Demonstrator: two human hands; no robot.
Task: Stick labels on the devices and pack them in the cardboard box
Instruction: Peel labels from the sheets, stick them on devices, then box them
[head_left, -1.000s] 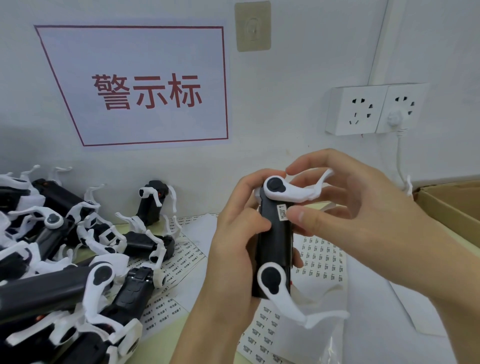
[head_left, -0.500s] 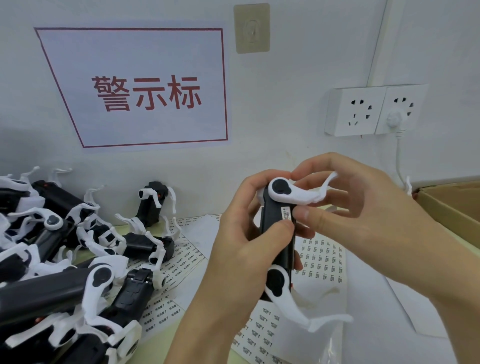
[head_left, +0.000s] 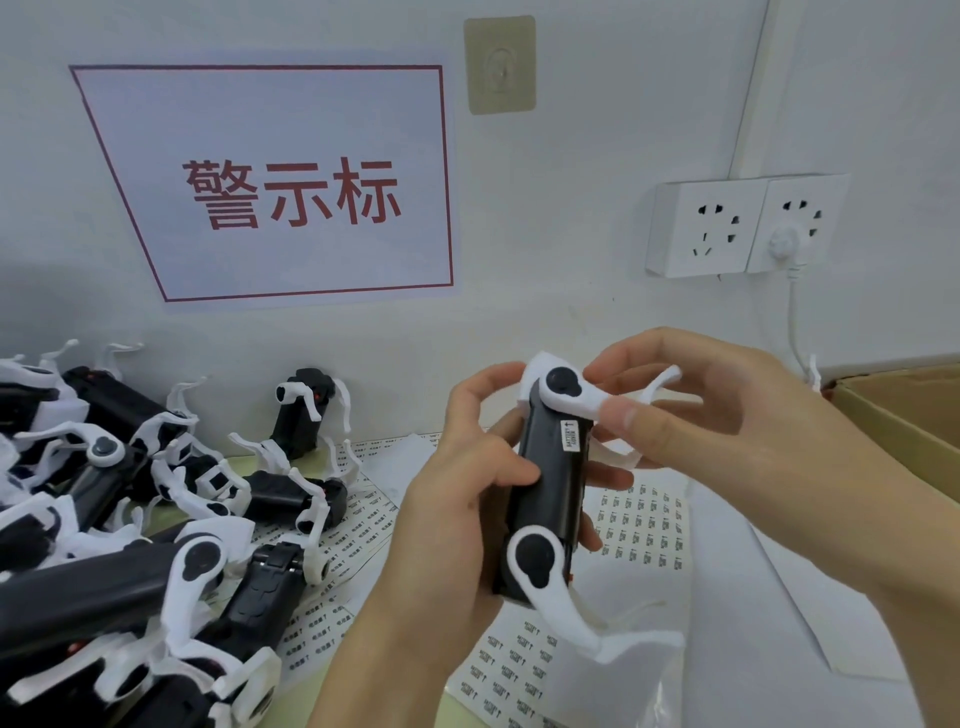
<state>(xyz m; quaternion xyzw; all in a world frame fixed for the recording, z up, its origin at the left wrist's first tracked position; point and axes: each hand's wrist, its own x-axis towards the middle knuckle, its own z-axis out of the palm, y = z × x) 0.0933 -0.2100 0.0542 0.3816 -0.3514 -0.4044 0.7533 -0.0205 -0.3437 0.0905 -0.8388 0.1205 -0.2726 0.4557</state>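
You held the device (head_left: 550, 499) upright above the worktop (head_left: 171, 525), a black body with white curved arms at its top and bottom ends. A small white label (head_left: 570, 434) sat on the upper part of its black face, just below the top white arm. Your left hand (head_left: 457, 509) gripped the device's left side, fingers curled behind it and the thumb laid across the black face. Your right hand (head_left: 691, 410) pinched the device's top white arm, the thumb tip resting just above and to the right of the label, the other fingers curled round behind.

Beneath the device, sheets of labels (head_left: 641, 525) lay flat on the worktop, spreading out to its left and right. A clear plastic bag (head_left: 670, 691) lay below and to the right of the device. To the left of the device, a pile of devices (head_left: 119, 525) of the same kind lay jumbled together, one standing against the wall. To the right of the device, the cardboard box (head_left: 904, 415) stood open at the frame's edge. On the wall above and left of the device hung a sign (head_left: 291, 192) with red characters, and above and right of it two white sockets (head_left: 743, 223), one with a plug in it.
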